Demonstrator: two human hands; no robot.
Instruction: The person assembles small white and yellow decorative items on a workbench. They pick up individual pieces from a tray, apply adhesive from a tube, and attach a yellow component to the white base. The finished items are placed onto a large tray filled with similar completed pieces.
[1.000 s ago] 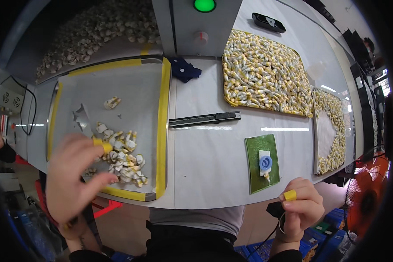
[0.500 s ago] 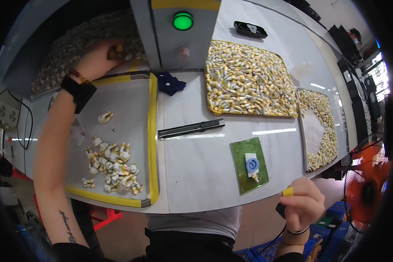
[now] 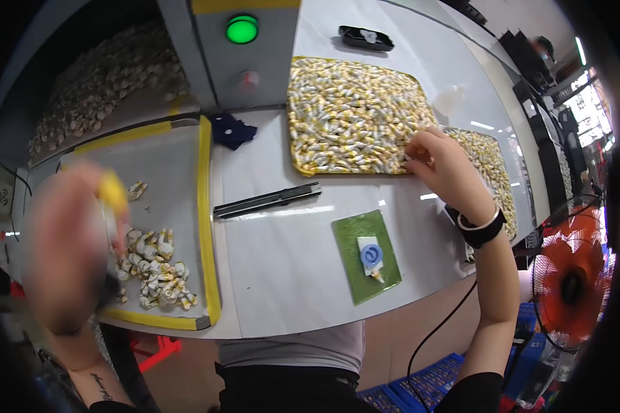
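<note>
My right hand reaches to the near right corner of a large tray packed with small white-and-yellow, tube-like pieces. Its fingers are bent together at the pieces; whatever lies between the fingertips is too small to make out. My left hand, smeared by motion, hangs over the left side of a yellow-edged tray. A yellow cover shows on one of its fingers. Beside that hand lies a loose heap of similar pieces, with a single piece farther back.
A green card bearing a blue ring lies mid-table. Behind it are a long black tool and dark blue cloth. A grey post has a lit green lamp. A second tray's pieces and an orange fan are at right.
My left hand has come back toward me out of the dark bay. My right hand has moved from the table's front edge up to the large tray. The view has shifted slightly.
</note>
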